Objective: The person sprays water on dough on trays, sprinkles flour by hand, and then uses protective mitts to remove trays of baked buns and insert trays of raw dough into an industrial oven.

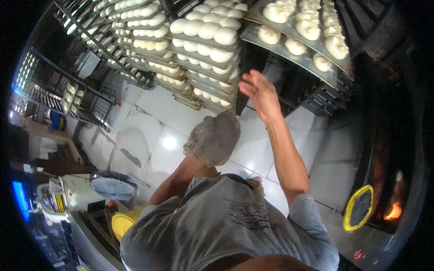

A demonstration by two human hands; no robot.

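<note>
My left hand is covered by a worn brown oven mitt (214,137), held out over the floor in front of my body. The mitt hides its fingers. My right hand (262,95) is bare and raised with its fingers stretched out, holding nothing. Just beyond it is a rack with two metal trays, an upper tray (291,28) and a lower tray (306,68). Pale, ruffled dough pieces (308,28) sit in rows on them. To the left stand stacked trays of smooth white dough balls (208,30), apart from both hands.
An oven flame (394,211) burns at the far right, beside a yellow-rimmed dark round pad (360,207). At left are a dark metal rack (68,79), a fan (113,186) and a yellow container (122,224). White floor tiles (153,108) lie below the trays.
</note>
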